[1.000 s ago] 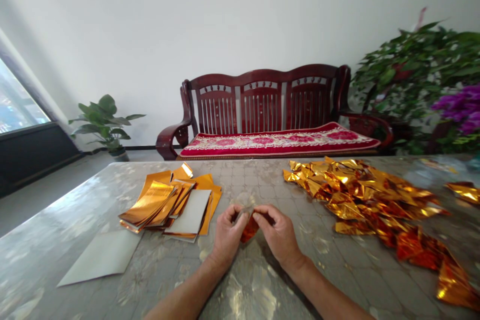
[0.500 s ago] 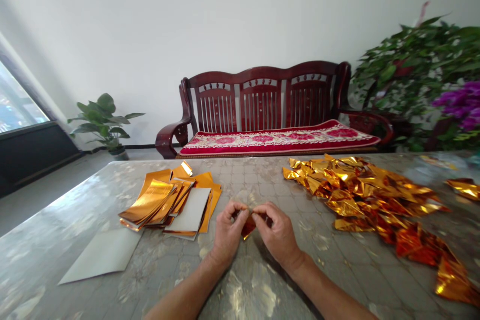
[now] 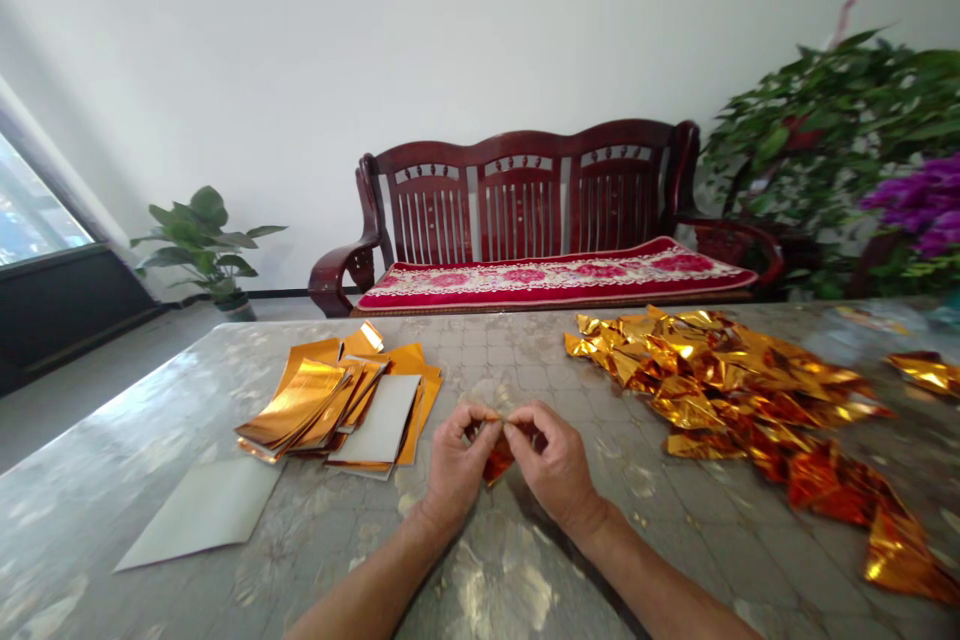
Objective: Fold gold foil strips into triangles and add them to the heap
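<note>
Left hand (image 3: 459,455) and right hand (image 3: 553,455) close together over the middle of the surface (image 3: 502,360), fingertips nearly meeting. Both pinched, thumb against forefinger, clamped on one small orange foil piece (image 3: 497,463); other fingers curled inward. Forearms come in from the near edge of the view, angled toward each other.

Foil piece sits between the two hands, gripped along its far edge. Visible part narrows to a tip pointing back toward the person. Most of it hidden by thumbs and fingers; cannot tell its long axis, nor whether the tip touches the surface.

Left of the hands: a loose stack of gold sheets (image 3: 304,405), fanned and overlapping, a pale card (image 3: 384,420) lying on its near right side, long side running away from the person and leaning slightly right. Nearer the left edge, a white sheet (image 3: 202,513) flat on the surface, close by the stack.

Right of the hands, well apart: a heap of folded foil (image 3: 697,375), shiny, pieces lying at many angles, trailing toward the near right corner. Beyond the far edge, a dark red wooden bench (image 3: 517,195) with a red flowered cloth (image 3: 562,275) along its seat
</note>
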Tool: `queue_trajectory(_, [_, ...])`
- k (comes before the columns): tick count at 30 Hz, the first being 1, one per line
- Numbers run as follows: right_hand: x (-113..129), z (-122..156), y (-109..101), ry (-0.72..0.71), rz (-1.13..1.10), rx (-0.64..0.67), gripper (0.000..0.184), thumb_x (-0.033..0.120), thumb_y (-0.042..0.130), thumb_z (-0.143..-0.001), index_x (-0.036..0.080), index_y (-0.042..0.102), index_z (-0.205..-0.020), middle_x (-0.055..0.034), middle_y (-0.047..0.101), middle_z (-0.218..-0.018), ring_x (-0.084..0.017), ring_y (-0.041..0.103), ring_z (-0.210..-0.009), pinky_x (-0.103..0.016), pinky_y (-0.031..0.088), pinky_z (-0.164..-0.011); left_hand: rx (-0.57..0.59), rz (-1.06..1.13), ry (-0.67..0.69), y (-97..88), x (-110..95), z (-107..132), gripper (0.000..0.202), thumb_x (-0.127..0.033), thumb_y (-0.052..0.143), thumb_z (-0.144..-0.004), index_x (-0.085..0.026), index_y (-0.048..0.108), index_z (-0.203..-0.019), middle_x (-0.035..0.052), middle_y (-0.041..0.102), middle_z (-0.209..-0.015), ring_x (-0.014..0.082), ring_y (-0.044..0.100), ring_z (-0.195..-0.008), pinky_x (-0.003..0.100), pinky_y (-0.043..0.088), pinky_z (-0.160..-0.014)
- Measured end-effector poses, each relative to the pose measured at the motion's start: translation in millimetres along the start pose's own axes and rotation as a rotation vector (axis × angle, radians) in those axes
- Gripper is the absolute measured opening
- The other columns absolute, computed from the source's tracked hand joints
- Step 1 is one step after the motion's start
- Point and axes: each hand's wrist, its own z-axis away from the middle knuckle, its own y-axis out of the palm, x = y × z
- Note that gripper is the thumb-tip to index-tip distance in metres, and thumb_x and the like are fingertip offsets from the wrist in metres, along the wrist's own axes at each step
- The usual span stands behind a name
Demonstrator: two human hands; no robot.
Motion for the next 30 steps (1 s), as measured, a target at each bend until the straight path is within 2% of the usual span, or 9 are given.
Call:
queue_trajectory(6, [-1,1,0,0.073,-0.028,0.029,0.011,0.027,0.057,-0.085,0.02,0.065,-0.081,-0.0003,0.067,-0.069,-0.014,0.059,-0.06,-0.024,0.046,-0.059,0.017,0.027,-0.044,1.3,9,0,0.014,-0.031,0.067,-0.08,-0.017,0.068,-0.079,0.0,0.064,-0.071,0.0139,0.056,-0.067,0.023,0.044,-0.066])
queue_trajectory(10, [0,1,-1,0.108,-0.01,0.063,0.013,0.031,0.059,-0.085,0.02,0.066,-0.088,-0.0018,0.07,-0.078,-0.016,0.063,-0.067,-0.025,0.048,-0.062,0.011,0.029,-0.05,1.9,15,-1,0.013,-0.03,0.065,-0.08,-0.017,0.068,-0.079,0.0,0.065,-0.072,0.014,0.057,-0.067,0.023,0.044,-0.066])
queue_trajectory(15, [0,-1,2,0.175,0.036,0.075,0.012,0.029,0.064,-0.079,0.021,0.065,-0.088,-0.0011,0.071,-0.081,-0.017,0.063,-0.071,-0.027,0.048,-0.066,-0.013,-0.08,0.012,-0.3,11,-2,0.008,-0.021,0.063,-0.078,-0.019,0.071,-0.079,-0.0008,0.067,-0.071,0.0136,0.057,-0.066,0.023,0.044,-0.065])
queue_trajectory(21, [1,-4,3,0.262,-0.07,0.092,0.014,0.033,0.059,-0.082,0.02,0.065,-0.085,-0.0019,0.07,-0.078,-0.017,0.064,-0.07,-0.027,0.048,-0.066,0.029,-0.179,0.099,-1.5,4,1,0.008,-0.021,0.065,-0.078,-0.019,0.071,-0.073,-0.0004,0.067,-0.069,0.0132,0.057,-0.065,0.022,0.043,-0.064])
queue_trajectory(27, [-3,-4,4,0.332,-0.158,0.136,0.011,0.026,0.056,-0.078,0.019,0.064,-0.08,-0.0012,0.067,-0.072,-0.017,0.063,-0.066,-0.027,0.048,-0.064,0.03,-0.104,-0.063,2.7,12,0,0.014,-0.029,0.064,-0.079,-0.017,0.071,-0.078,0.0009,0.069,-0.07,0.0141,0.06,-0.064,0.023,0.046,-0.063])
queue_trajectory(30, [-4,-2,4,0.296,-0.1,0.15,0.016,0.022,0.056,-0.076,0.019,0.064,-0.089,-0.002,0.069,-0.078,-0.018,0.064,-0.07,-0.029,0.05,-0.068,0.026,-0.034,-0.127,3.8,18,-4,0.016,-0.031,0.066,-0.078,-0.016,0.07,-0.079,0.0017,0.07,-0.071,0.0144,0.061,-0.064,0.023,0.046,-0.061])
